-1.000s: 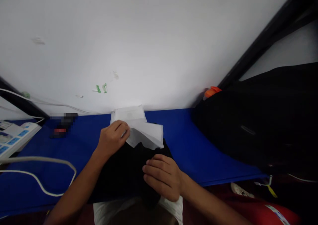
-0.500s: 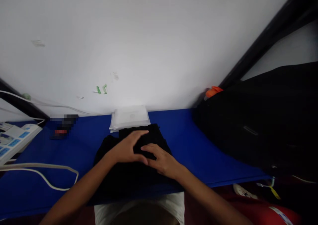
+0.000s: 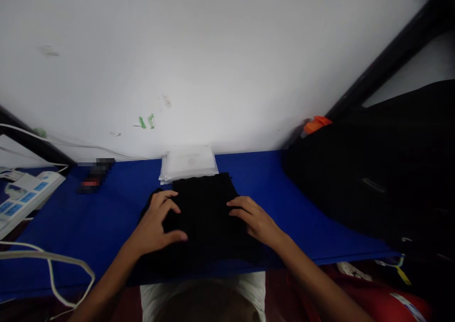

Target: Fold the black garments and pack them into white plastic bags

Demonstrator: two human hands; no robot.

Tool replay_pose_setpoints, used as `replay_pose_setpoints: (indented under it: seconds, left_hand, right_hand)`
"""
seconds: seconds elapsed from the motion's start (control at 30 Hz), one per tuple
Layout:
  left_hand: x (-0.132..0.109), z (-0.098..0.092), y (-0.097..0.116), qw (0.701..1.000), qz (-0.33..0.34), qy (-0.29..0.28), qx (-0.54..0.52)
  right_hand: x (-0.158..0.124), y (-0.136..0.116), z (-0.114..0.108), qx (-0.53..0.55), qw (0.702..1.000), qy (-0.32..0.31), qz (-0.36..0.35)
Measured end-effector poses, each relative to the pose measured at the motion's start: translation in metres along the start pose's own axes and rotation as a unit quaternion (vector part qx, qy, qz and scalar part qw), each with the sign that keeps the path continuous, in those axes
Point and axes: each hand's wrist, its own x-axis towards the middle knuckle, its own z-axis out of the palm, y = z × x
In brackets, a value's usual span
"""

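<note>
A folded black garment (image 3: 205, 213) lies on the blue table surface (image 3: 117, 208) right in front of me. My left hand (image 3: 156, 222) rests on its left side, fingers spread and curved, holding nothing. On the garment's right side lies my right hand (image 3: 254, 220), fingers stretched flat. Just behind the garment, against the white wall, sits a small stack of clear plastic bags (image 3: 188, 162).
A large black bag (image 3: 377, 170) fills the right side, with an orange object (image 3: 316, 124) behind it. At the far left are a white power strip (image 3: 24, 199) and white cables (image 3: 50, 260). A small dark item (image 3: 93, 175) lies near the wall.
A second ago my left hand held a white plastic bag over the garment; that bag now lies on the stack. Both hands have since moved apart to the garment's two sides.
</note>
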Motion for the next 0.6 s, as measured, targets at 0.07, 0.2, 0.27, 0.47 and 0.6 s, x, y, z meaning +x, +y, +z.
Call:
replay_pose_setpoints:
  seconds: [0.07,0.2,0.27,0.47,0.6]
  left_hand:
    - [-0.006,0.011,0.005,0.999,-0.005,-0.027,0.045]
    - [-0.020,0.007,-0.009,0.997,-0.047,-0.012,0.062]
    - [-0.028,-0.006,-0.025,0.994,-0.076,0.018,0.073]
    - [-0.038,-0.029,-0.028,0.944,-0.102,0.125,0.288]
    - [-0.023,-0.015,0.004,0.980,0.023,0.049,0.192]
  right_hand:
    - [-0.003,0.003,0.001,0.008,1.000,0.001,0.012]
    - [-0.010,0.012,0.002,0.021,0.999,0.022,0.030]
    - [-0.013,0.016,0.000,0.022,0.999,0.030,0.035]
    - [-0.013,0.018,-0.013,0.060,0.997,-0.021,0.042]
    - [-0.006,0.010,-0.020,0.061,0.995,-0.052,0.062]
